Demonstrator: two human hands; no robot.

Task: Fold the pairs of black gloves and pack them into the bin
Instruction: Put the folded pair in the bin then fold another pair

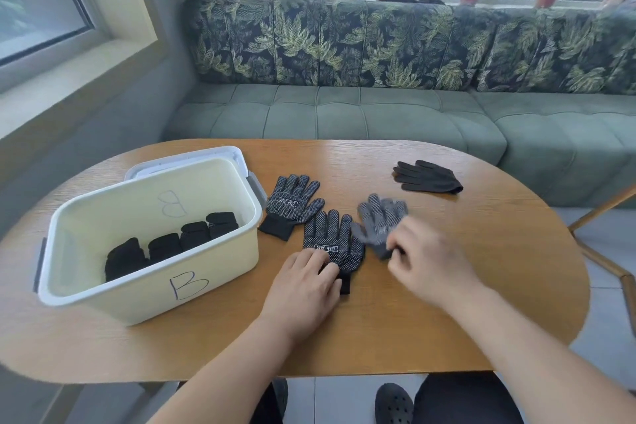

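Observation:
A cream bin (220, 262) marked "B" stands at the table's left, with several folded black glove bundles (172, 244) inside. Three dotted black gloves lie palm up in the middle. The left glove (292, 205) lies alone beside the bin. My left hand (303, 289) rests flat on the cuff of the middle glove (332, 241). My right hand (430, 262) pinches the cuff of the blurred right glove (378, 220), which overlaps the middle one's edge. A plain black glove pair (426, 177) lies farther back right.
The bin's lid (192, 162) lies behind the bin. The oval wooden table (447, 303) ends near my lap. A green sofa (378, 113) with leaf-print cushions runs behind it. A wooden chair leg (602, 203) shows at right.

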